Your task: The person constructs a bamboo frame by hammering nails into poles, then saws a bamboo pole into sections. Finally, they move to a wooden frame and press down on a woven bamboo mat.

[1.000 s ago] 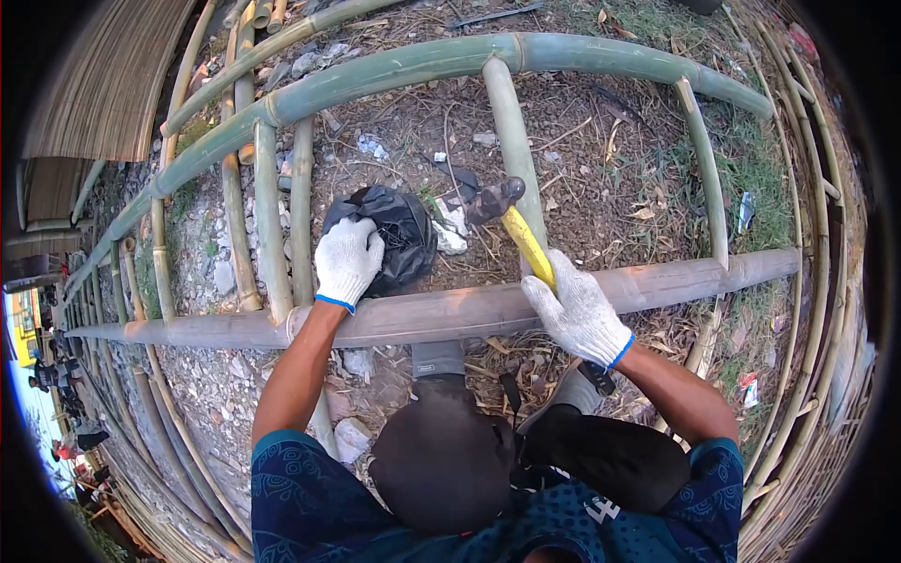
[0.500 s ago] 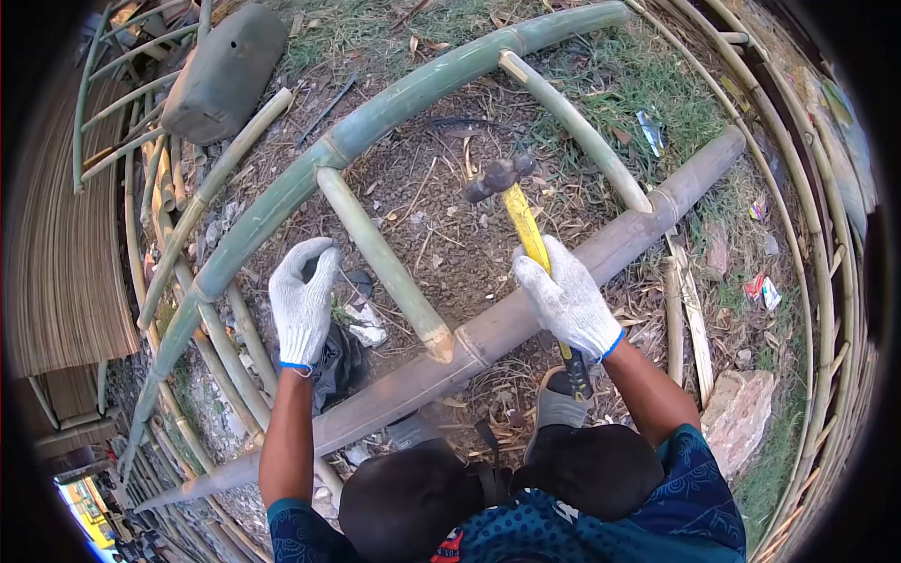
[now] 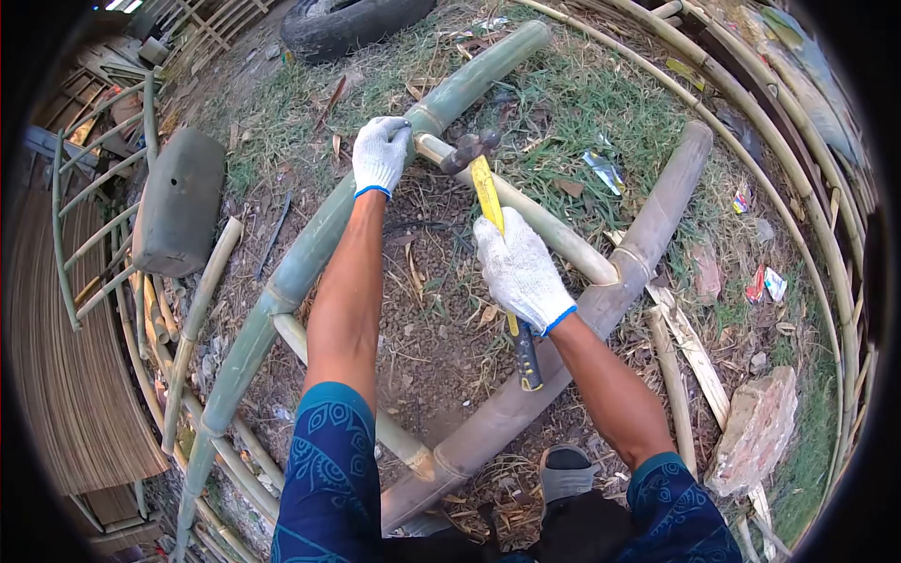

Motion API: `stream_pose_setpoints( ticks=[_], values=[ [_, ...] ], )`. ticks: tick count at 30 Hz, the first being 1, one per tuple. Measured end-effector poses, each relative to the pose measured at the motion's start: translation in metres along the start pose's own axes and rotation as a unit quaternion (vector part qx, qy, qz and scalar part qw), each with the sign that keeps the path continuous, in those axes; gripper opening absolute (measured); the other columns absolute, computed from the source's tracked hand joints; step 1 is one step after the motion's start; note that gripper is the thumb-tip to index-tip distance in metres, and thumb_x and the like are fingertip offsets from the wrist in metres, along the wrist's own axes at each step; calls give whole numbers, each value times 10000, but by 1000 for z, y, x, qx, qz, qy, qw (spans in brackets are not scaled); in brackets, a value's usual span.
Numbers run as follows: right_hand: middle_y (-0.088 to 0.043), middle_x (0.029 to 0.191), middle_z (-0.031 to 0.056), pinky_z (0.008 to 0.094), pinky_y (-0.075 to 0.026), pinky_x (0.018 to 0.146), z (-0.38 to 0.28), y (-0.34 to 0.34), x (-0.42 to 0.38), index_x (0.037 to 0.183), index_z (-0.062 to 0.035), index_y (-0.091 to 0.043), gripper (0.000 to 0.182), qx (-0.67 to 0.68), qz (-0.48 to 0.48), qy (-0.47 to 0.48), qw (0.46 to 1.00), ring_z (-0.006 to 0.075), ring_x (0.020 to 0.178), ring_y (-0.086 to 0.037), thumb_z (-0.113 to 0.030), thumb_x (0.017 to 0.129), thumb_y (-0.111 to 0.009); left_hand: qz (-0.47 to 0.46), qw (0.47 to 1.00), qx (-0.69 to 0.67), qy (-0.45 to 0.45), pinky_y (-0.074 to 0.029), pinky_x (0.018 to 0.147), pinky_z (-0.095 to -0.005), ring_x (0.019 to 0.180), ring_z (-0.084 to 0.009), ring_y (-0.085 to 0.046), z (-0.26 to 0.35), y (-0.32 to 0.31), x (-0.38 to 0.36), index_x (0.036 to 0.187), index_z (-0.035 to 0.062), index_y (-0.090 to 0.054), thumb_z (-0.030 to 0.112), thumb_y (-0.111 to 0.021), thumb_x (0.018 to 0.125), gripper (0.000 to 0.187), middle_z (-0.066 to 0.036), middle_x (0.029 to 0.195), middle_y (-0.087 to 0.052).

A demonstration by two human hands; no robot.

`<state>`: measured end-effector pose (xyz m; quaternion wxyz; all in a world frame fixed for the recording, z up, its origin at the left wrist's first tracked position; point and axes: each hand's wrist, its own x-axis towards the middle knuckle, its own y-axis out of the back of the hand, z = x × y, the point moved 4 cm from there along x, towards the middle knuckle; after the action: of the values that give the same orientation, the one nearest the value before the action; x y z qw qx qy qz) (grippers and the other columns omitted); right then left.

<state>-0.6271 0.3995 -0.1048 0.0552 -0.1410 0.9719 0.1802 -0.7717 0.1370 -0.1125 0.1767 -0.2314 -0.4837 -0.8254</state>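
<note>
Up near the top centre of the frame, the left hand (image 3: 380, 153), in a white knit glove with a blue cuff, is resting on the long green bamboo pole (image 3: 310, 246), its fingers curling over the pole right where a paler cross rung (image 3: 544, 228) is meeting it. Just below and to the right, the right hand (image 3: 519, 271), gloved the same way, is closing firmly around the yellow handle of a hammer (image 3: 488, 192); the dark grip end is sticking out beneath the fist toward the lower centre, and the rusty metal head is sitting at the joint, just beside the left hand's fingertips and touching or nearly touching the rung's end. The rung is running down to the right from that joint and joining a thicker grey bamboo pole (image 3: 648, 230), which is slanting from the upper right toward the bottom centre. Between the two poles the ground is showing as bare dirt with dry leaves, giving way to grass toward the top. At the left edge a grey cushion-like block (image 3: 178, 202) is lying among thin bamboo pieces, a dark tyre (image 3: 347, 23) is lying at the top, and a pale stone slab (image 3: 755, 432) is sitting at the lower right. A grey shoe (image 3: 566, 471) is showing at the bottom centre.
</note>
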Motion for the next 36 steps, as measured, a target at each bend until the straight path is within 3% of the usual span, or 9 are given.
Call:
stream_pose_setpoints(
  ticks=[6,14,18,23,26,28,31,34,36],
  values=[
    [-650,884,353,631,-498,742,-24,-25,68,1088,6,-534,361,-51,73,76,993,581,881,-646,-354,1107,-515,24,999,38,29,-555,936,-417,1070,-303,-700,-11,-22,-8,1011,122,-810,241,-743,928,160,-60,1106,-767],
    [-658,800,323,605,-520,644,-37,-52,113,1076,13,-524,263,-104,173,218,955,537,765,-673,-248,1092,-553,31,998,29,54,-565,941,-414,1061,-297,-701,-13,-23,-11,1009,136,-812,242,-746,919,154,-39,1105,-768],
    [-663,794,319,593,-532,634,-22,-64,132,1072,8,-529,234,-195,134,118,964,529,754,-684,-222,1083,-570,40,997,25,61,-564,942,-415,1071,-296,-697,-10,-19,-6,1009,135,-812,240,-745,918,154,-42,1120,-768],
    [-657,759,322,587,-546,640,-31,-61,118,1050,19,-532,298,-138,211,196,948,499,743,-702,-275,1095,-546,19,997,26,69,-559,952,-418,1078,-297,-697,-16,-26,-8,1025,134,-817,259,-745,919,179,-46,1122,-768],
    [-656,770,314,585,-526,625,-10,-73,138,1046,19,-528,263,-220,136,149,954,497,733,-695,-237,1084,-575,10,996,23,84,-552,967,-417,1096,-302,-697,-10,-19,-6,1018,119,-819,277,-747,918,200,-59,1131,-770],
    [-664,750,302,583,-537,622,-35,-62,130,1052,16,-541,279,-196,164,159,954,491,714,-698,-261,1089,-560,-4,996,3,90,-541,990,-420,1131,-313,-691,-13,-20,-3,1062,105,-815,304,-739,929,252,-77,1164,-765],
    [-683,767,310,573,-566,650,-54,-56,105,1061,19,-554,322,-140,222,204,943,487,741,-714,-300,1097,-532,12,998,-9,59,-549,977,-424,1091,-328,-698,-16,-21,-8,1060,105,-808,238,-728,913,213,-89,1155,-765],
    [-678,767,315,576,-556,648,-28,-67,132,1069,18,-542,291,-267,108,141,947,497,752,-709,-272,1089,-557,58,995,-44,63,-529,1018,-460,1134,-374,-669,-20,-17,-7,1129,52,-748,96,-661,907,243,-173,1190,-718],
    [-660,713,303,590,-539,606,-40,-60,129,1087,9,-522,278,-243,124,154,950,506,701,-694,-265,1084,-571,114,989,-54,79,-514,1045,-478,1175,-398,-646,-27,-15,-8,1185,27,-704,29,-615,906,293,-211,1226,-681]
  ],
)
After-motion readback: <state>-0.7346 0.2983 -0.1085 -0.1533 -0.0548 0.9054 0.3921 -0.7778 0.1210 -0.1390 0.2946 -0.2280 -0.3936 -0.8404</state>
